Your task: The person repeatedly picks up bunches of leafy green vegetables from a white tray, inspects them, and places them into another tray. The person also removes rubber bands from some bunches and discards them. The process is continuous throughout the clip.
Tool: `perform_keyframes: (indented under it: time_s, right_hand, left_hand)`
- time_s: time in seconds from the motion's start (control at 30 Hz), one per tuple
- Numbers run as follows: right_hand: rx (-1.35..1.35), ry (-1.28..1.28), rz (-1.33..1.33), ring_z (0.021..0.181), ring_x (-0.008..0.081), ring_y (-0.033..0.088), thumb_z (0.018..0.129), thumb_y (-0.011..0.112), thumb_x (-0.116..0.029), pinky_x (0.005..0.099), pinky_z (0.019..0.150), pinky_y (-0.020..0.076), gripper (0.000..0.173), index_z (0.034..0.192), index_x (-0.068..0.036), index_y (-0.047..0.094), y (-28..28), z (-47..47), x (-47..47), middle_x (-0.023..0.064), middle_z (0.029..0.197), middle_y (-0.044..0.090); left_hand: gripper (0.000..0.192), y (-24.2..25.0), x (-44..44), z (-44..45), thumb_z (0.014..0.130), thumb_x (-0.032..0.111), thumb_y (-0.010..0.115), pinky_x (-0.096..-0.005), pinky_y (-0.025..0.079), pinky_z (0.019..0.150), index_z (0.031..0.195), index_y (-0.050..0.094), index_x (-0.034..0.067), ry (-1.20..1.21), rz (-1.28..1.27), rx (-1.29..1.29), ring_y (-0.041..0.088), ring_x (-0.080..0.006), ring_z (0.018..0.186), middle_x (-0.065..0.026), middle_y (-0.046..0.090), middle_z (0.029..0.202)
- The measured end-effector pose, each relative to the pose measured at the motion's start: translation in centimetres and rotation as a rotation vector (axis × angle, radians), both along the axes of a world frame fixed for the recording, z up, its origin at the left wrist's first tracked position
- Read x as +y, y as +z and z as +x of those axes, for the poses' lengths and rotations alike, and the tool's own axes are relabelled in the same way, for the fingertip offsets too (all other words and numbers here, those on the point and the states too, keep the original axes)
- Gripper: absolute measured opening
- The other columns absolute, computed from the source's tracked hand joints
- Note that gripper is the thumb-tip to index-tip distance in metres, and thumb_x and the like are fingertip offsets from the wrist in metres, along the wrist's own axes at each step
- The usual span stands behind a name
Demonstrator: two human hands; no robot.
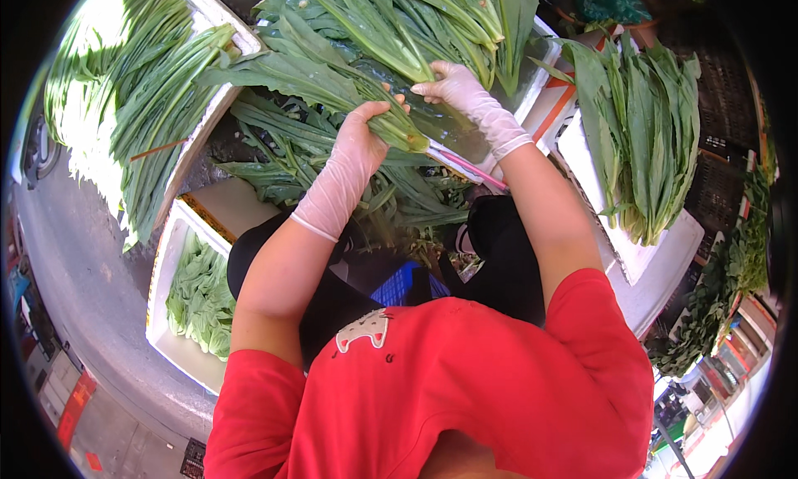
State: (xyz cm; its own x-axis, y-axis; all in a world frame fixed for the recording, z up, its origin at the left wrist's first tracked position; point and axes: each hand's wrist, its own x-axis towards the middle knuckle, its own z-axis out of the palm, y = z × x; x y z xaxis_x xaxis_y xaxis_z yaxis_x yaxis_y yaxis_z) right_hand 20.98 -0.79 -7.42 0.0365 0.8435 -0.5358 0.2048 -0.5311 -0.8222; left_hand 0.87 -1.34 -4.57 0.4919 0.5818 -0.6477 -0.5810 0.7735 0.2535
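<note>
My left hand (365,133), in a thin translucent glove, grips a bunch of long-leaf lettuce (312,83) near its cut stem ends. The leaves stretch away to the upper left. Gloved likewise, my right hand (458,89) pinches the stem end of another long-leaf lettuce (389,43), whose leaves run up over the pile. Under both hands is a white foam box (536,102) with water and more of these greens in it. A thin pink strip or handle (477,170) lies along the box's near edge, below my right wrist; what it belongs to is unclear.
Long greens heap over a foam box (209,11) at left. Below it, another foam box (159,273) contains pale leafy greens (199,298). At right, a lettuce bundle (648,136) rests on white foam (589,161). Loose leaves (399,192) and a blue plastic basket (399,283) lie by my legs.
</note>
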Motion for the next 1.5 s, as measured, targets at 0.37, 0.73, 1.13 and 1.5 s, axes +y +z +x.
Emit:
perform_keyframes:
  time_s: [0.37,0.73,1.13,1.5]
  right_hand:
    - [-0.238,0.332,-0.198,0.117,0.0299,0.048,0.072,0.076,-0.034,0.0368,0.092,0.0431,0.086,0.134,0.007,0.032,-2.5,2.6,-4.9,0.0251,0.131,0.044]
    - [-0.672,0.521,-0.260,0.118,0.0328,0.048,0.083,0.058,-0.046,0.0384,0.099,0.0367,0.064,0.127,-0.002,0.047,-10.1,2.0,-2.9,0.0203,0.126,0.051]
    - [-0.274,0.178,-0.279,0.112,0.0294,0.052,0.077,0.067,-0.049,0.0364,0.092,0.0426,0.079,0.132,0.001,0.040,-1.7,5.2,-2.0,0.0168,0.129,0.049]
    - [0.149,-0.078,-0.080,0.081,0.0200,0.061,0.082,0.052,-0.061,0.0293,0.069,0.0507,0.066,0.109,-0.001,0.059,9.1,-2.2,-5.2,0.0133,0.093,0.063]
  left_hand:
    - [0.035,1.4,-1.3,-1.4,0.080,0.004,0.050,-0.0413,0.042,0.095,0.115,0.053,0.003,-0.019,0.004,0.099,0.056,-0.0312,0.101,-0.0162,0.060,0.107]
    - [0.032,0.2,-1.0,-0.7,0.080,0.005,0.053,-0.0410,0.043,0.093,0.113,0.053,0.002,-0.032,-0.029,0.146,0.057,-0.0305,0.098,-0.0157,0.061,0.104]
    - [0.029,-1.3,-1.2,-1.0,0.082,0.010,0.056,-0.0371,0.043,0.092,0.106,0.054,-0.004,-0.074,-0.028,0.232,0.058,-0.0243,0.096,-0.0112,0.062,0.101]
    - [0.046,1.1,-2.8,0.2,0.085,0.017,0.062,-0.0413,0.047,0.094,0.123,0.042,-0.002,-0.070,0.156,-0.293,0.055,-0.0265,0.106,-0.0137,0.052,0.121]
